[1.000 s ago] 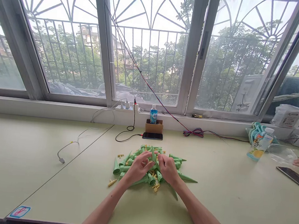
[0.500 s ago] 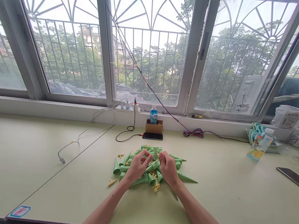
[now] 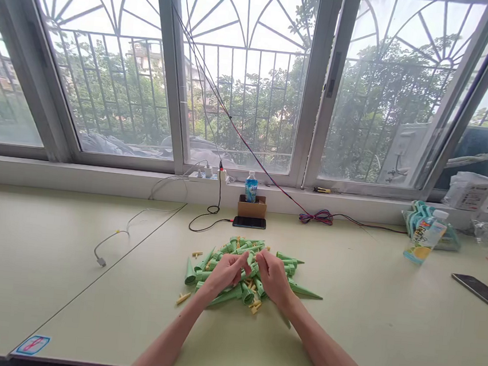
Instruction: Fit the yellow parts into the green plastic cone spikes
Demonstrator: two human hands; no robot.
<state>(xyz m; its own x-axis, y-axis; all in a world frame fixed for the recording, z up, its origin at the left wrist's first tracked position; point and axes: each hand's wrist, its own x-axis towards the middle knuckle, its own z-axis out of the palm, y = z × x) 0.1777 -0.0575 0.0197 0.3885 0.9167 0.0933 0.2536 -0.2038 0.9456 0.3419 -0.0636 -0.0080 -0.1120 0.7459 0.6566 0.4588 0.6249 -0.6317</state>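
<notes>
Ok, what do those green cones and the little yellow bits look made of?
Green cones: probably moulded plastic, with a matte finish, one even colour and hollow open ends. Yellow bits: likely plastic too, pale and smooth, but too small to be sure.

Cone pile (image 3: 242,246) on table (image 3: 363,332), phone (image 3: 249,222) behind it, cable (image 3: 99,260) left (bottle (image 3: 423,240) far right).

Both hands meet over a pile of green cones (image 3: 236,268) and small yellow pieces on the pale table (image 3: 68,258). The left hand (image 3: 227,272) and the right hand (image 3: 273,275) have fingertips pinched together on one green piece (image 3: 252,262) between them. A phone (image 3: 249,222) lies behind the pile.
</notes>
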